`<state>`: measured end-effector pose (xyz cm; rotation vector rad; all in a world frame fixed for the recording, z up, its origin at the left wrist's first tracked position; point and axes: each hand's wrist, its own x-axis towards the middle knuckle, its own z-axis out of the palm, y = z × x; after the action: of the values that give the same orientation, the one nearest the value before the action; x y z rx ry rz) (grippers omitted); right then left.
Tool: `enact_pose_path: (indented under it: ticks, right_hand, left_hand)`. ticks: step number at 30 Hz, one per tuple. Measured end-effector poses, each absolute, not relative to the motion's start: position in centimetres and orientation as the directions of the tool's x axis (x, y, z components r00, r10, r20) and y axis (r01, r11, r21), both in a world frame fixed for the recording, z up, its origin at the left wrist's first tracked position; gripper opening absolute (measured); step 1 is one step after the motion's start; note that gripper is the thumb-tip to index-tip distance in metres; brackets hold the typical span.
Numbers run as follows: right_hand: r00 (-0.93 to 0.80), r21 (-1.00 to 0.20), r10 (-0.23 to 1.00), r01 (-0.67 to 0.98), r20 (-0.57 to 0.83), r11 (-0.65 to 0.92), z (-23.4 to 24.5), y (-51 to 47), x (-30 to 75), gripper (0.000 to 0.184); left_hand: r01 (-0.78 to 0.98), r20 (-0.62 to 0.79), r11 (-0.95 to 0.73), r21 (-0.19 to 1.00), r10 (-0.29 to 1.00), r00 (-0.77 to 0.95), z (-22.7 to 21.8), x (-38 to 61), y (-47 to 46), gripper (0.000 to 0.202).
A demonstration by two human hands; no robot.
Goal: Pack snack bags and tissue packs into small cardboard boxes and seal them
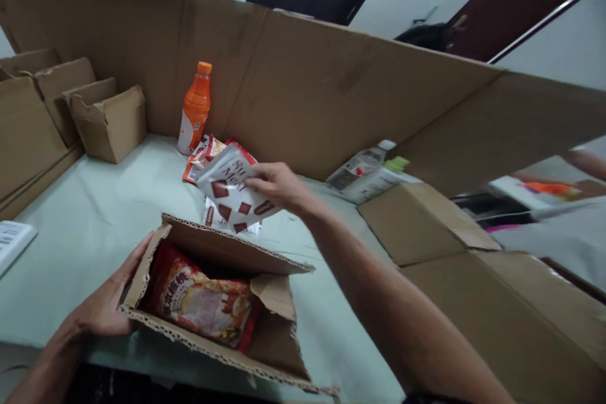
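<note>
An open cardboard box [279, 334] sits at the near table edge with a red and yellow snack bag [203, 303] lying inside. My left hand [111, 303] grips the box's left flap. My right hand [279, 188] reaches past the box and is closed on a white packet with dark red squares [231, 196], lifted slightly above a similar packet [215, 218] on the table. Behind them lies a small pile of red and orange packets [203, 154].
An orange drink bottle [195, 107] stands by the tall cardboard wall [307, 88]. Empty small boxes [111, 120] stack at the left. A clear bottle [362, 167] lies at the right, near flattened cardboard [473, 278]. A white device [12, 243] sits at the left edge.
</note>
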<state>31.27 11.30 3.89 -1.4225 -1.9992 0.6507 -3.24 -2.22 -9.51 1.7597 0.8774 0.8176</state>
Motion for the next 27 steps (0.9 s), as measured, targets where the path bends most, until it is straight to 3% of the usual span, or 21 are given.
enact_pose_path:
  ticks: [2,4,8,11,13,15,17,20,22,24,27]
  right_hand:
    - [-0.319,-0.681,0.939,0.66,0.129,0.317,1.8,13.4,29.8,0.013]
    - [-0.304,-0.682,0.939,0.654,0.161,0.328,0.6,15.0,29.1,0.014]
    - [-0.12,-0.694,0.953,0.661,0.279,0.287,1.5,15.0,29.9,0.018]
    - [-0.007,-0.748,0.875,0.515,0.485,0.419,4.2,10.0,30.9,0.015]
    - [-0.099,-0.758,0.837,0.379,0.538,0.531,6.2,5.0,30.8,0.011]
    - [-0.372,-0.735,0.81,0.357,0.454,0.576,7.6,0.3,29.9,0.016]
    - [-0.604,-0.626,0.759,0.501,0.242,0.598,7.6,-2.9,28.3,0.02]
    - [-0.659,-0.342,0.749,0.722,-0.076,0.601,5.1,-4.0,25.6,0.027]
    - [-0.648,-0.238,0.738,0.76,-0.191,0.605,3.1,-3.2,24.5,0.022]
    - [-0.68,-0.237,0.713,0.731,-0.17,0.64,2.2,-2.5,24.4,0.02]
    - [-0.689,-0.355,0.71,0.632,0.15,0.689,3.4,-2.6,26.5,0.025]
  left_hand:
    - [0.119,0.166,-0.269,0.956,0.828,0.536,-9.6,-2.8,-2.1,0.121]
    - [0.069,0.171,-0.247,0.967,0.821,0.544,-9.4,-2.6,-2.0,0.12]
    - [-0.031,0.154,-0.165,0.986,0.81,0.566,-8.7,-2.7,-2.3,0.122]
    - [-0.058,0.167,-0.163,0.985,0.808,0.566,-8.4,-2.7,-2.4,0.115]
    - [-0.037,0.157,-0.165,0.986,0.813,0.561,-8.4,-2.6,-2.5,0.113]
    - [-0.003,0.133,-0.157,0.988,0.825,0.549,-8.5,-2.4,-2.5,0.113]
    - [0.026,0.124,-0.162,0.986,0.842,0.524,-8.6,-2.3,-2.5,0.117]
    - [0.054,0.132,-0.185,0.981,0.851,0.509,-8.8,-2.3,-2.4,0.121]
    - [0.076,0.148,-0.217,0.973,0.846,0.512,-8.9,-2.5,-2.2,0.12]
    - [0.11,0.168,-0.259,0.959,0.84,0.515,-9.0,-2.6,-2.0,0.119]
    - [0.104,0.214,-0.308,0.946,0.832,0.512,-9.2,-2.5,-1.7,0.119]
